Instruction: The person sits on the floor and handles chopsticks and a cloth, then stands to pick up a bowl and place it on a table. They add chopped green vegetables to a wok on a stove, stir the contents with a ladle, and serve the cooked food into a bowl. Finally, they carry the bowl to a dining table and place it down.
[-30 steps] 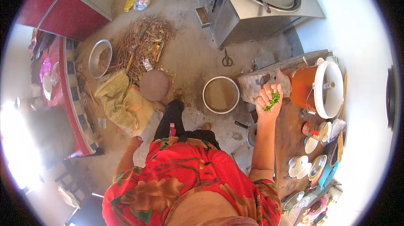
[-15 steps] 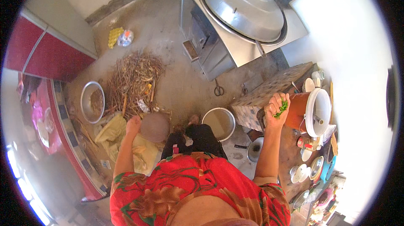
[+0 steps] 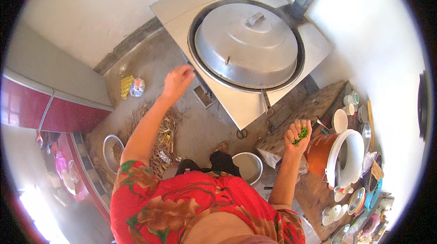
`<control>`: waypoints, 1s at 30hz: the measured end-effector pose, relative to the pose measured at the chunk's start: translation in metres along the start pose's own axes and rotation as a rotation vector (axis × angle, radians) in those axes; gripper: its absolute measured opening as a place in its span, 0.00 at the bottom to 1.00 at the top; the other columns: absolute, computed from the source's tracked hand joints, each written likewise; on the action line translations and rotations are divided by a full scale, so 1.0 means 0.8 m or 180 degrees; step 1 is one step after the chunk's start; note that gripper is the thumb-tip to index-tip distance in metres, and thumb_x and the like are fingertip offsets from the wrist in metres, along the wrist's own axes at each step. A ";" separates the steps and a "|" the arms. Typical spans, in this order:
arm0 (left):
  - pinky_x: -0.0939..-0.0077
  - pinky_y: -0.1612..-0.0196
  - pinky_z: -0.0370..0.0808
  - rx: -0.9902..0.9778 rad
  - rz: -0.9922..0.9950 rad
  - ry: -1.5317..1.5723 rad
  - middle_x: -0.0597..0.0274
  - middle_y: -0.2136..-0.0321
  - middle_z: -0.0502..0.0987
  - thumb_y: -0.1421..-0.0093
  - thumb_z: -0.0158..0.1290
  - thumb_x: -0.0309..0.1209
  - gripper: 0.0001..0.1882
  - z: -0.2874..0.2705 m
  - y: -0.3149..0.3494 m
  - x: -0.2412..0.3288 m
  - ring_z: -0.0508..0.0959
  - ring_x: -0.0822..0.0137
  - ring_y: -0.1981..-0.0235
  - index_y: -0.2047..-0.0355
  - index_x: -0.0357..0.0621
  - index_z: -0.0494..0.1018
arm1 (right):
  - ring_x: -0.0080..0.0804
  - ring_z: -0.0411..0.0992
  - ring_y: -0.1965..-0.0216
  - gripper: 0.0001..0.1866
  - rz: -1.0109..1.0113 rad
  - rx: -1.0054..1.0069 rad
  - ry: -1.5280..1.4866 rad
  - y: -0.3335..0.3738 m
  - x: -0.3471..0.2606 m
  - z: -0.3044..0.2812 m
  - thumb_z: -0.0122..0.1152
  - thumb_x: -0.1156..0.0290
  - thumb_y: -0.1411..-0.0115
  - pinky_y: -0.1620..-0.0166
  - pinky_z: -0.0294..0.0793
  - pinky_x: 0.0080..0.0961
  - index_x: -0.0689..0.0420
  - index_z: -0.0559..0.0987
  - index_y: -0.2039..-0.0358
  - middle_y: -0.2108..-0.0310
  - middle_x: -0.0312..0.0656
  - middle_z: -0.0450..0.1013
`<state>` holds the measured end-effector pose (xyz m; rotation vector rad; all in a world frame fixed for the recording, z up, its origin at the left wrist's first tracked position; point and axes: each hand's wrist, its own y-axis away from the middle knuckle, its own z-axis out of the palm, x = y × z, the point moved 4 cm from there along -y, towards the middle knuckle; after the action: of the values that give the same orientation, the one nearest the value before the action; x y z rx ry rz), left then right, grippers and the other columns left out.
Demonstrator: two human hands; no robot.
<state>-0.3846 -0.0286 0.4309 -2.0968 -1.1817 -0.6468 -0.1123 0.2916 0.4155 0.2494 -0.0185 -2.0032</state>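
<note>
A bunch of chopped green leaves (image 3: pixel 300 136) shows through the curled fingers of my right hand (image 3: pixel 292 143). That hand is closed around them, beside the orange-brown bucket with a white rim (image 3: pixel 317 155). My left hand (image 3: pixel 178 83) reaches forward near the left edge of the metal stove (image 3: pixel 239 111), its fingers loosely bent and apart, with nothing seen in them. Set into the stove top is a large wok (image 3: pixel 195 53), covered by a domed metal lid (image 3: pixel 255 39) with a handle on top.
Firewood sticks (image 3: pixel 166 146) lie on the floor at left near a metal basin (image 3: pixel 110 153). Another basin (image 3: pixel 248 166) stands by my feet. Bowls and dishes (image 3: pixel 357 201) crowd the right-hand worktop (image 3: pixel 314 194). A red cabinet (image 3: pixel 77 107) stands at left.
My body has moved forward, so the stove appears nearer. My left hand has risen from beside the stool to the stove's left edge. My right hand still grips the green leaves.
</note>
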 end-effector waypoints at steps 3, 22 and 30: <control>0.69 0.68 0.72 0.0084 0.0455 0.0115 0.57 0.74 0.74 0.52 0.54 0.32 0.10 0.048 -0.113 0.041 0.75 0.59 0.73 0.68 0.43 0.74 | 0.22 0.52 0.87 0.15 -0.0109 0.0004 -0.0041 -0.022 -0.018 -0.005 0.40 0.61 0.36 0.88 0.50 0.19 0.55 0.63 0.77 0.85 0.35 0.54; 0.64 0.60 0.73 -0.1509 -0.0109 -0.0709 0.52 0.67 0.77 0.58 0.55 0.39 0.17 0.295 -0.418 0.081 0.77 0.54 0.62 0.69 0.42 0.76 | 0.18 0.46 0.88 0.17 -0.1470 0.0696 -0.0292 0.019 0.032 0.017 0.40 0.63 0.37 0.88 0.46 0.16 0.52 0.58 0.82 0.85 0.31 0.49; 0.64 0.70 0.72 -0.1223 0.0237 -0.0605 0.50 0.78 0.77 0.62 0.55 0.47 0.22 0.227 -0.473 0.052 0.77 0.57 0.75 0.74 0.40 0.78 | 0.21 0.48 0.87 0.17 -0.1365 0.0363 -0.0412 -0.020 0.030 0.058 0.37 0.60 0.36 0.87 0.48 0.18 0.50 0.57 0.82 0.85 0.32 0.51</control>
<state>-0.6764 0.2757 0.4458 -2.5599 -1.1431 -0.6957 -0.1452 0.2725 0.4544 0.2080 -0.1747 -2.4470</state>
